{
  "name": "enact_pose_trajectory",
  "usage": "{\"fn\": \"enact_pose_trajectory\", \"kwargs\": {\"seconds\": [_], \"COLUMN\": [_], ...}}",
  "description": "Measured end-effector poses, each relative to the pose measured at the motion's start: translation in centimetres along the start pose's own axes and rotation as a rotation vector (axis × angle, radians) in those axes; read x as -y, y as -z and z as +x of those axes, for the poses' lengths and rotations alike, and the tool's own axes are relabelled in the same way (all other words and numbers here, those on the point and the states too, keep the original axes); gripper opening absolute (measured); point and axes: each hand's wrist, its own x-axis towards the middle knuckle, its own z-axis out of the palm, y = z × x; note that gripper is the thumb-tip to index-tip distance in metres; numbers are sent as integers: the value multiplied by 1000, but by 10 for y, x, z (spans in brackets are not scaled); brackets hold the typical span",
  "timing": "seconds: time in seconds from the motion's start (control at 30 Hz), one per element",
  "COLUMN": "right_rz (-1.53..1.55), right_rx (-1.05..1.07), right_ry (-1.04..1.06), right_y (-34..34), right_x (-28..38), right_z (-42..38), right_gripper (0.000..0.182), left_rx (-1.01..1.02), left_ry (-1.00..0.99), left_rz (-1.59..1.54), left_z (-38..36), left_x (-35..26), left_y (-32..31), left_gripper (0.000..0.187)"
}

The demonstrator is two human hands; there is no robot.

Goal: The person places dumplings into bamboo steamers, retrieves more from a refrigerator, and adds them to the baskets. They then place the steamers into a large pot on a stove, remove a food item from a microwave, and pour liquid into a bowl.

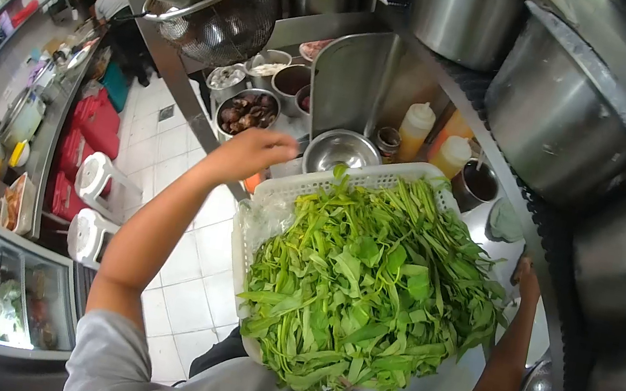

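A white perforated plastic basket (242, 246), heaped with leafy green vegetables (373, 280), sits right in front of my body. My left hand (254, 154) is raised just beyond the basket's far left corner, fingers stretched out toward the right, with nothing visible in it. Below and around it are a metal bowl of dark brown pieces (248, 112) and an empty-looking steel bowl (341, 152). On the basket's right side, my right hand (525, 276) is close to the greens. Its fingers are mostly hidden, so any hold does not show. Clear plastic (267, 221) lies inside the basket's left edge.
Large steel pots (560, 104) line a shelf at the upper right. A mesh strainer (218, 22) hangs at the upper left. Squeeze bottles (416, 126) stand behind the basket. White stools (96, 180) and a glass display case (1, 276) are at the left.
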Motion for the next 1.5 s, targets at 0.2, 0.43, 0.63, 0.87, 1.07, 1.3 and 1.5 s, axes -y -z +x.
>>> {"fn": "enact_pose_trajectory", "kwargs": {"seconds": [0.2, 0.43, 0.63, 0.87, 1.07, 1.3, 1.5], "right_rz": [586, 632, 1079, 1050, 888, 855, 774], "right_rx": [147, -31, -12, 327, 441, 464, 392], "right_ry": [384, -126, -502, -537, -352, -322, -365], "right_y": [67, 98, -31, -113, -169, -208, -195], "right_x": [-19, -40, -24, 72, 98, 64, 26], "right_z": [-197, -472, -678, -795, -842, -858, -860], "right_gripper": [43, 41, 30, 31, 36, 37, 37], "left_rx": [-10, -62, -53, -121, -194, -251, -330], "left_ry": [-7, 19, -120, -43, -155, -177, -297], "left_rz": [554, 724, 462, 550, 592, 669, 634], "left_z": [129, 127, 137, 128, 135, 127, 111], "left_x": [114, 91, 143, 104, 87, 57, 34], "left_y": [-74, -80, -109, -94, -87, -78, -57], "left_gripper": [57, 44, 29, 27, 25, 23, 21]}}
